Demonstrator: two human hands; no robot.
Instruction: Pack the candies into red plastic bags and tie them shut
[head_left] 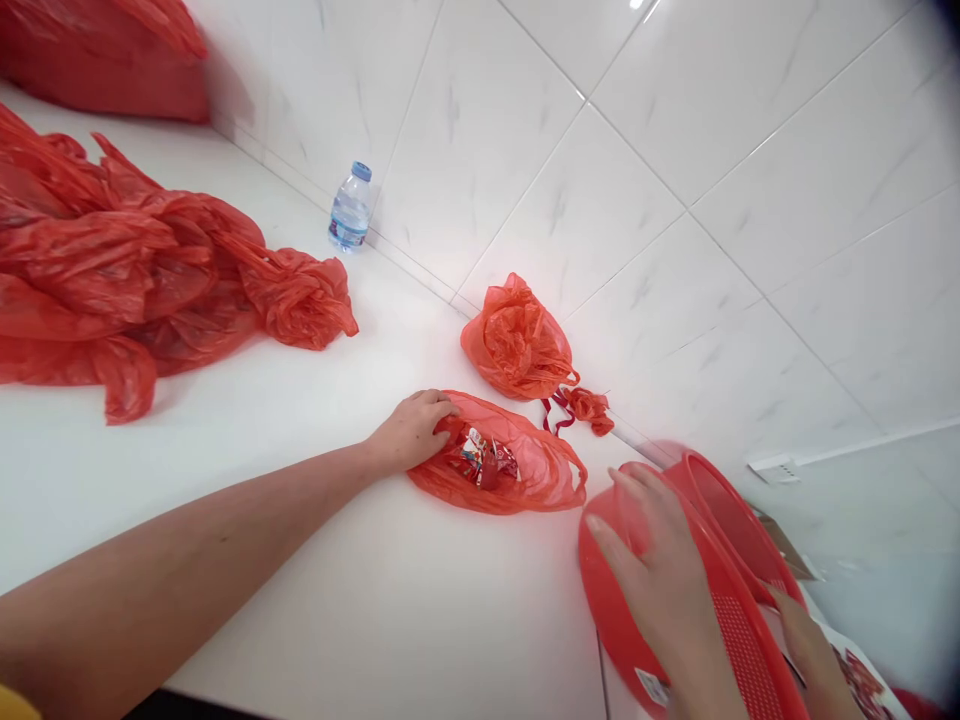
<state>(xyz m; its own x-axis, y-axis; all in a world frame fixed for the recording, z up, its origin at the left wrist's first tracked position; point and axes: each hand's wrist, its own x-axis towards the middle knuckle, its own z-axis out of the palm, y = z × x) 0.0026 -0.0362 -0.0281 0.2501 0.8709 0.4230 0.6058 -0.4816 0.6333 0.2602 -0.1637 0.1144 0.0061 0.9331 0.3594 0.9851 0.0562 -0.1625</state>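
Observation:
A red plastic bag (544, 465) lies with its mouth spread on the white table. Inside it are small, colourful wrapped packets (487, 460), too small to identify. My left hand (416, 430) grips the bag's left rim, fingers curled over the edge. To the right of the bag, my right hand (660, 560) is blurred by motion, with thumb and fingers apart and nothing visible between them. It is in front of a red plastic basket (611, 590) with a perforated side; whether it touches the basket I cannot tell.
Another person's hand (810, 640) is at a second red basket (742, 510). A knotted red bag (517, 345) and a small red bundle (591, 410) lie by the tiled wall. A water bottle (350, 210) stands left, beyond crumpled red bags (150, 270).

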